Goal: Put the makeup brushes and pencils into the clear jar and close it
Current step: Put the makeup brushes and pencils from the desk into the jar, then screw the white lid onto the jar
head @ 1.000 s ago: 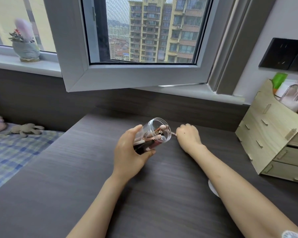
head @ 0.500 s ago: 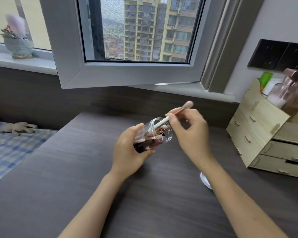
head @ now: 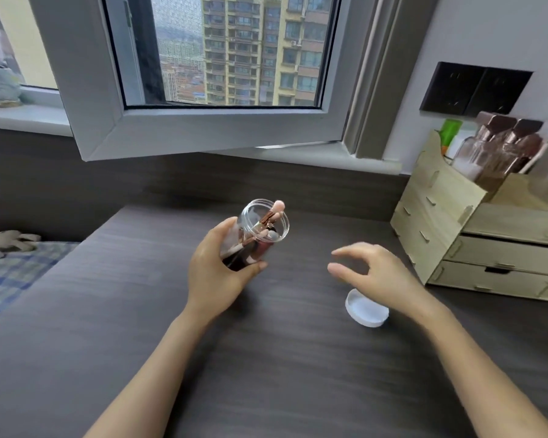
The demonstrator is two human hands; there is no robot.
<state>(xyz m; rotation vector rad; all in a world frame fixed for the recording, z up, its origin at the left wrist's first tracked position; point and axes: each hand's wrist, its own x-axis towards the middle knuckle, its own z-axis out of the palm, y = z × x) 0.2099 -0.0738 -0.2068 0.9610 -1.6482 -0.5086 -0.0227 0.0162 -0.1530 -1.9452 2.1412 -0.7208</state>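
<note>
Left hand (head: 217, 275) gripped the jar (head: 260, 233) (brushes inside), tilted toward one o'clock; right hand (head: 375, 273), fingers loose and empty, hovered over the lid (head: 366, 309) on the tabletop: light, slick, best pinched by its rim

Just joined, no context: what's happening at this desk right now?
A person is packing makeup brushes into a clear jar. The left hand holds the jar tilted above the desk, brush tips poking out of its open mouth. The right hand is empty, fingers spread, hovering just above the white lid that lies on the desk. No loose brushes show on the desk, so capping the jar looks like what's left.
</note>
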